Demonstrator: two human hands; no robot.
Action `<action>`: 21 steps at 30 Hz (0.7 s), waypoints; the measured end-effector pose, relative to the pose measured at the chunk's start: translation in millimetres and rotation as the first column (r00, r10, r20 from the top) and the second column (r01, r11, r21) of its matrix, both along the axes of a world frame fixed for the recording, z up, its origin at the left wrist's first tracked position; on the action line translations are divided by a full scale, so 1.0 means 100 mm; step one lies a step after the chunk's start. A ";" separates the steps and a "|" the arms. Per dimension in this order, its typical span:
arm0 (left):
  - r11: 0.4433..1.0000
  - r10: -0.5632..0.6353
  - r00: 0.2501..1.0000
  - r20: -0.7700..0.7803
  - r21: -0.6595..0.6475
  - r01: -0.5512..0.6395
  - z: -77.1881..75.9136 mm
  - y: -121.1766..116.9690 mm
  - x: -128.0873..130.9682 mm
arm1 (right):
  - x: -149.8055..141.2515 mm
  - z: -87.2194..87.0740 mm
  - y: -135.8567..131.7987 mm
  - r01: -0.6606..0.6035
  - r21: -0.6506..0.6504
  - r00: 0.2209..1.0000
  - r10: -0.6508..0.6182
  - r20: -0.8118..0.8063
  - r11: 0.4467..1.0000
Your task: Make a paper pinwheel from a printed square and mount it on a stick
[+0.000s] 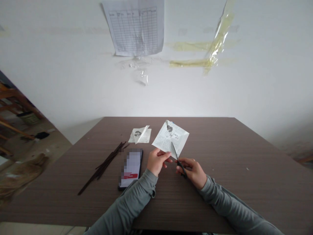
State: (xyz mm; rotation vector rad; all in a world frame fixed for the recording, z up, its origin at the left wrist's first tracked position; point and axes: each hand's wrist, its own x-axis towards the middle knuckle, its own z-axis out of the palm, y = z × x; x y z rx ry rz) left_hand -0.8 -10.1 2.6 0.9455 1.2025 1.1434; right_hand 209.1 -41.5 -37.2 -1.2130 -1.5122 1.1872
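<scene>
So that the blades can reach it, the left hand (157, 161) pinches a printed paper sheet (171, 138) between its fingers while the right hand (193, 173) clamps black scissors (176, 156).

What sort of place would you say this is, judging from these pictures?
Probably a plain indoor workroom or home room: a wood-grain table against a white wall with a taped-up paper chart.

Left of left hand (156, 161): a phone (130, 168) just beside it, dark sticks (104, 164) beyond, both in the way.
Ahead: a folded paper (140, 134) near the far edge.
Between the hands: a paper sheet (170, 138) and scissors (179, 161) block the gap.
Right of right hand (193, 173): open table (244, 182) to the edge.
Far side: a wall (156, 94) stops reach.
</scene>
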 end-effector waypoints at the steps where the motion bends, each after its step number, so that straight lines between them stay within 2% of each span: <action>1: 1.000 0.002 1.000 0.000 0.001 -0.002 0.00 0.00 0.00 | 0.00 -0.01 0.00 -0.004 -0.002 1.000 0.004 0.000 1.000; 16: 1.000 -0.004 1.000 -0.011 0.004 0.004 0.00 0.00 0.00 | 0.01 -0.09 0.05 -0.016 0.037 1.000 0.016 0.010 0.999; 21: 1.000 0.000 1.000 0.004 0.005 0.000 0.01 0.00 0.00 | 0.01 -0.04 0.03 -0.018 0.023 1.000 0.017 0.010 1.000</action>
